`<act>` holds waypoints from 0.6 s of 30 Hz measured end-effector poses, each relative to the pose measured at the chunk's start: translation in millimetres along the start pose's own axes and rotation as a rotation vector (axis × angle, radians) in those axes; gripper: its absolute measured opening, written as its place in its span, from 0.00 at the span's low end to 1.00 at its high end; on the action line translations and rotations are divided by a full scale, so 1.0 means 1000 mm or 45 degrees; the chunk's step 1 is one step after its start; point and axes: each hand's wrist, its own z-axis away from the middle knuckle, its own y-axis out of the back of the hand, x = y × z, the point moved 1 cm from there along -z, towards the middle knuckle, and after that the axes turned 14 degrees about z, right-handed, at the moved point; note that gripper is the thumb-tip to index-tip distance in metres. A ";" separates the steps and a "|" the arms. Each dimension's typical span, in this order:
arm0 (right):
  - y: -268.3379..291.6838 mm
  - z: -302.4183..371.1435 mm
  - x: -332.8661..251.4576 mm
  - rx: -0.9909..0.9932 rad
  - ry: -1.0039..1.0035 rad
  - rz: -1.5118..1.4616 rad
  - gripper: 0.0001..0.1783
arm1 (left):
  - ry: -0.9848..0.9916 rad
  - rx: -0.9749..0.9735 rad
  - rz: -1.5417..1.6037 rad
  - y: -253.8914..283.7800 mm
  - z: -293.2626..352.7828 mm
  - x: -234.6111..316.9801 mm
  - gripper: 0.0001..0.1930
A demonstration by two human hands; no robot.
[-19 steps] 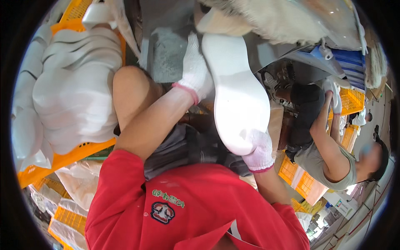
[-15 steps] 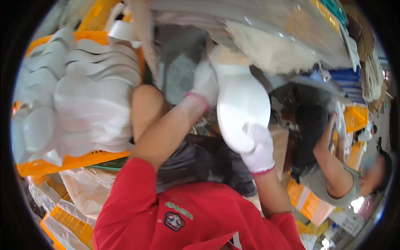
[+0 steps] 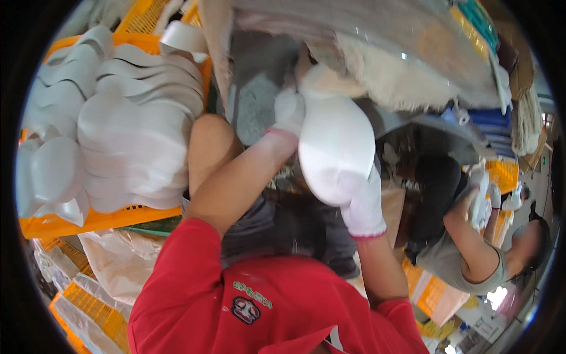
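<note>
A smooth, glossy white sole-shaped piece is held out in front of me, its rounded near end toward my body. At its left edge near the far end, my left hand in a white glove grips it; the fingertips are partly hidden. My right hand, gloved too, is closed round the near right end. The far end meets a tan, rounded, wheel-like thing under a covering. Whether they touch or only overlap, I cannot tell.
An orange crate at my left holds stacked white curved pieces. Fuzzy cloth and clear plastic sheeting hang over the work spot. At right sits another person in a grey-green shirt, near more orange crates.
The white piece has shifted slightly left and up, and its near end has tilted. My right hand has turned and moved slightly up with it. My left hand keeps its grip.
</note>
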 end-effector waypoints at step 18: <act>0.064 0.121 0.126 -0.068 -0.359 0.887 0.34 | -1.216 0.648 -2.669 0.146 0.255 0.372 0.35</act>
